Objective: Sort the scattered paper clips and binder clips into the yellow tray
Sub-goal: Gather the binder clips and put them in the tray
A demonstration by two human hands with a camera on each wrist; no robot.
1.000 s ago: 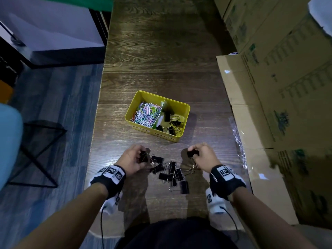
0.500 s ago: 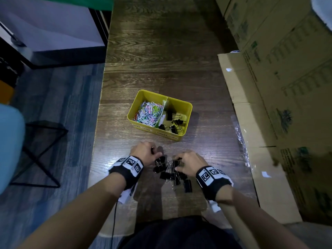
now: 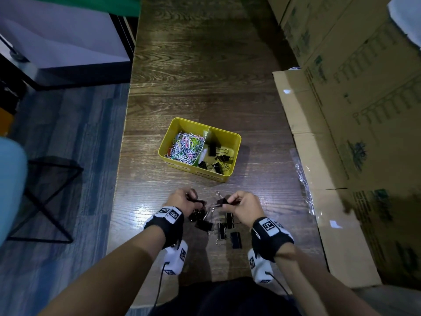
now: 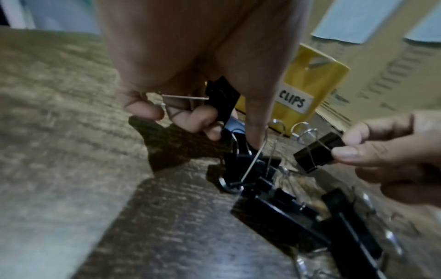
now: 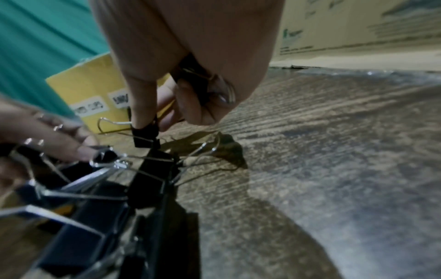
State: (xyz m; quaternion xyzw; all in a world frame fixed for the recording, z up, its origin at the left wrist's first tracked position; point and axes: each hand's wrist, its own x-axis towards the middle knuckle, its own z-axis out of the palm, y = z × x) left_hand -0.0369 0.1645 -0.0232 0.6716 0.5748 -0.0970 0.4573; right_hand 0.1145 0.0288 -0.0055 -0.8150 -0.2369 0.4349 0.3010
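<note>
A yellow tray (image 3: 224,131) stands on the wooden table, with coloured paper clips (image 3: 185,147) in its left compartment and black binder clips (image 3: 216,161) in its right one. Several loose binder clips (image 3: 219,227) lie in a pile just in front of me. My left hand (image 3: 193,200) hovers at the pile's left edge, fingers curled round a black binder clip (image 4: 222,98). My right hand (image 3: 227,202) pinches another binder clip (image 4: 317,153) between thumb and forefinger just above the pile, and a further clip (image 5: 195,80) sits tucked in its palm.
Large cardboard boxes (image 3: 355,106) line the right side of the table, with crinkled clear plastic (image 3: 304,179) at their foot. The table's left edge (image 3: 120,156) drops to a blue-grey floor, where a black metal frame (image 3: 45,201) stands.
One second ago my hands were apart, each holding clips. Then both dipped into the pile. Now the right hand has a newly pinched binder clip lifted just off it.
</note>
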